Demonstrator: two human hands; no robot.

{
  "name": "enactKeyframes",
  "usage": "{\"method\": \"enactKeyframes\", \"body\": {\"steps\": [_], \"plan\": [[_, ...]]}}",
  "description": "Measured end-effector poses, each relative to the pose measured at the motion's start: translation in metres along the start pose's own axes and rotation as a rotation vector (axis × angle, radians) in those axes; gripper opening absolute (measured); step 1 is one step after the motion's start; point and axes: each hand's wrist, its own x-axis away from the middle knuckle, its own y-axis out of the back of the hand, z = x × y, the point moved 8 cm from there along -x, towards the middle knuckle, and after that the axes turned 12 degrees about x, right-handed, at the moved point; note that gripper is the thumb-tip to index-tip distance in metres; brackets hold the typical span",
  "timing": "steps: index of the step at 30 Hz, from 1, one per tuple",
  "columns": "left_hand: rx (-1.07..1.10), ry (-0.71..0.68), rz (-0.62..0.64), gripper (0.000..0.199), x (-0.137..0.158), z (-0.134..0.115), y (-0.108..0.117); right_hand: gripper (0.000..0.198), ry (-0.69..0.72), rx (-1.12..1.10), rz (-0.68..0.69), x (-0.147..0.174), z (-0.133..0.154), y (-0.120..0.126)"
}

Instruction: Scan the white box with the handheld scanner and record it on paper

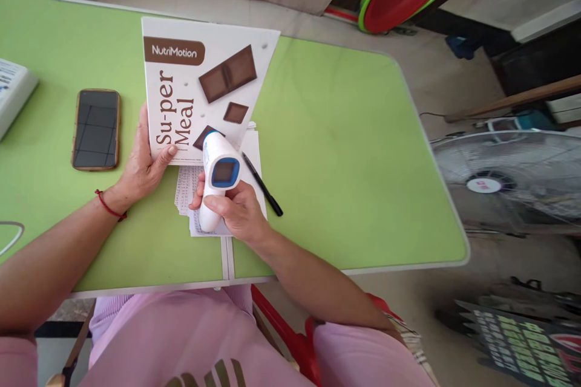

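Seemingly for steadiness, the package (206, 91) is clamped in the left grip (146, 160), the thermometer (220, 172) in the right grip (240, 208).

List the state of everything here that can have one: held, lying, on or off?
NutriMotion package: held in the left hand, printed face showing.
Thermometer: gripped in the right hand, screen dark.
Phone: lying flat, screen up and dark.
Pen: lying partly on the papers, partly on the table.
Papers: overlapping, partly covered.
Fan: cannot tell whether it is running.
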Motion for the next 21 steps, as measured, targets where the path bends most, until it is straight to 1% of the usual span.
{"method": "enactKeyframes", "body": {"steps": [7, 15, 21], "plan": [[0.007, 0.005, 0.010, 0.073, -0.0020, -0.0015, -0.0005, 0.028, -0.003, -0.043, -0.014, -0.0002, -0.0033, -0.0007], [0.036, 0.015, -0.003, 0.065, -0.0033, -0.0024, -0.0007, 0.025, -0.005, -0.084, 0.020, 0.0013, -0.0022, -0.0038], [0.016, 0.011, -0.001, 0.067, -0.0038, -0.0029, -0.0007, 0.030, -0.022, -0.156, 0.042, 0.0003, -0.0043, -0.0060]]}}
